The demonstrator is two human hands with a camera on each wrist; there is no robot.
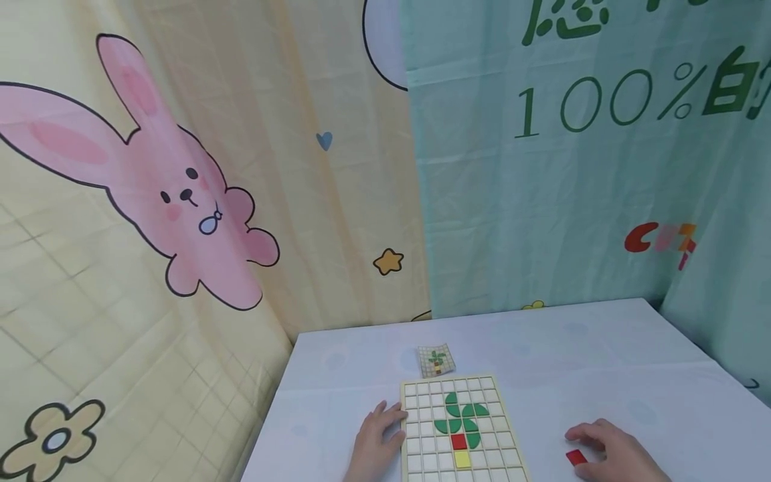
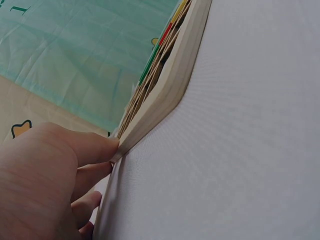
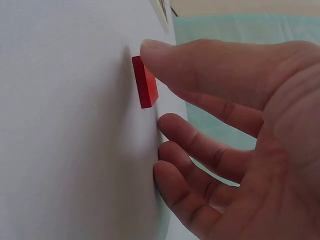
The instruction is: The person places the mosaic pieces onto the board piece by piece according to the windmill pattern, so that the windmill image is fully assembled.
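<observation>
A wooden grid board (image 1: 425, 442) with white square cells lies in front of me. Green rounded pieces (image 1: 454, 425) form a clover shape on it, with a red square tile (image 1: 458, 441) and a yellow square tile (image 1: 462, 459) below them. My left hand (image 1: 376, 438) rests at the board's left edge; its fingertips touch the wooden rim (image 2: 167, 85) in the left wrist view. To the right, my right hand (image 1: 614, 452) is over a loose red tile (image 1: 575, 457) on the table. The thumb (image 3: 165, 57) touches that tile, while the other fingers stand apart from it.
Behind the board lies a small card (image 1: 436, 360) printed with a similar clover pattern on a grid. A white cloth covers the table (image 1: 337, 375). Curtains with a pink rabbit (image 1: 181, 201) and green lettering (image 1: 584, 104) hang around the table's back and sides.
</observation>
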